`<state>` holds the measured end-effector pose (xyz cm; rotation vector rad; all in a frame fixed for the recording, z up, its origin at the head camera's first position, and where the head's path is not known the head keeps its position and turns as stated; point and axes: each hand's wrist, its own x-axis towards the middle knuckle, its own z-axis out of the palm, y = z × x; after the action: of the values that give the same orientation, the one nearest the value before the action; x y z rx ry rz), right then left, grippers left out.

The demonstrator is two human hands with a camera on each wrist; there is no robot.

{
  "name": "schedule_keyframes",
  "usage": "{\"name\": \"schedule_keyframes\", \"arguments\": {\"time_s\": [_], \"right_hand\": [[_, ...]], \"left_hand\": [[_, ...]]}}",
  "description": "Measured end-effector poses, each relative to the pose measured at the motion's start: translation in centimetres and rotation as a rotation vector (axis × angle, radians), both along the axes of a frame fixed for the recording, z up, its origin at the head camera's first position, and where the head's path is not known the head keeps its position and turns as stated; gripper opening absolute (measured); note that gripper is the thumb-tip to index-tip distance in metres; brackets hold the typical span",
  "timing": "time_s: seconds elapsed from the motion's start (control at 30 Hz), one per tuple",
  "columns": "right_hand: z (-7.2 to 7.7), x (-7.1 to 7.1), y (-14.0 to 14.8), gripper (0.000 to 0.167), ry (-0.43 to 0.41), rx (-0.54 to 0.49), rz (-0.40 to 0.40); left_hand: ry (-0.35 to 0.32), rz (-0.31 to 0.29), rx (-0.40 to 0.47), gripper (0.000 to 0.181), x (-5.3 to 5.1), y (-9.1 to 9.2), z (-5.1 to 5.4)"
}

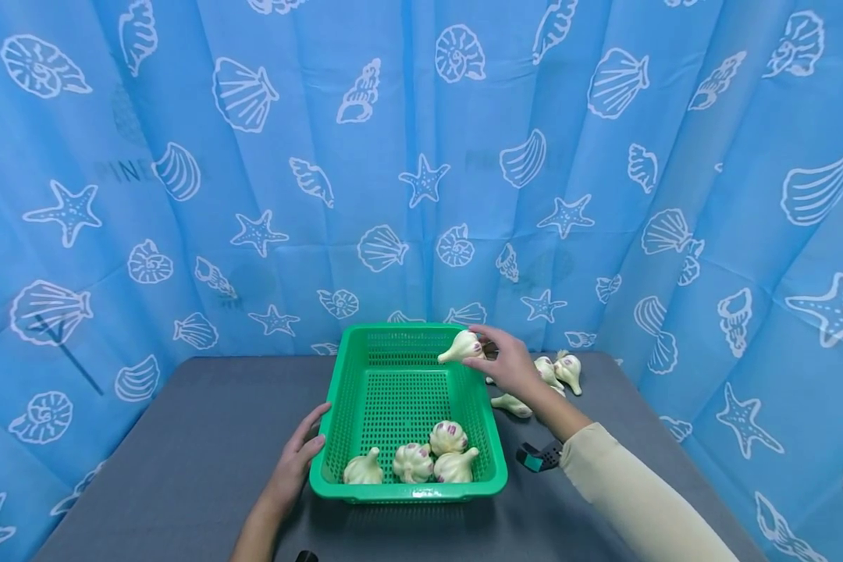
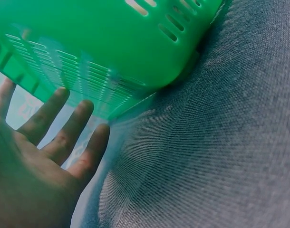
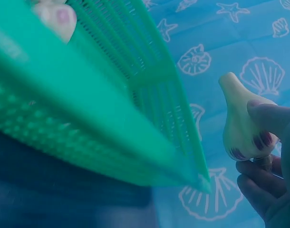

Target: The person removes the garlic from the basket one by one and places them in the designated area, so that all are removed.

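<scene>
A green plastic basket (image 1: pixel 402 492) stands on the grey table, with several garlic bulbs (image 1: pixel 413 463) gathered along its near side. My right hand (image 1: pixel 507 364) holds a garlic bulb (image 1: pixel 462 348) above the basket's far right corner, its stem pointing left. In the right wrist view, thumb and fingers pinch that bulb (image 3: pixel 247 121) around its root end. My left hand (image 1: pixel 291 464) rests at the basket's left rim. The left wrist view shows its fingers (image 2: pixel 71 128) extended alongside the slotted wall (image 2: pixel 102 52).
More garlic bulbs (image 1: pixel 511 405) lie on the table right of the basket, some partly behind my right arm. A black strap with a teal patch (image 1: pixel 534 459) is near my right sleeve. A blue shell-patterned curtain (image 1: pixel 421 156) surrounds the grey table (image 1: pixel 204 453).
</scene>
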<state>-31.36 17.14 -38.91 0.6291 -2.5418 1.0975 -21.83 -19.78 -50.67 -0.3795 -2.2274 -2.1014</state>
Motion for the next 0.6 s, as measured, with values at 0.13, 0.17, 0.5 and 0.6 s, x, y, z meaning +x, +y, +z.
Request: {"name": "schedule_keyframes", "arguments": {"time_s": [0.13,0.17,0.5,0.6], "right_hand": [[-0.4,0.5,1.3,0.060,0.013,0.013,-0.027],[-0.4,0.6,1.6,0.060,0.012,0.013,-0.038],[-2.1,1.4,4.5,0.058,0.070,0.036,-0.112],[-2.6,1.7,5.3,0.057,0.094,0.031,-0.131]], "left_hand": [[0.001,-0.010,0.002,0.048,0.0,0.0,-0.1],[0.001,-0.011,0.001,0.048,0.0,0.0,-0.1],[0.009,-0.016,-0.003,0.049,-0.1,-0.1,-0.2],[0.022,-0.018,-0.006,0.049,0.0,0.0,-0.2]]}}
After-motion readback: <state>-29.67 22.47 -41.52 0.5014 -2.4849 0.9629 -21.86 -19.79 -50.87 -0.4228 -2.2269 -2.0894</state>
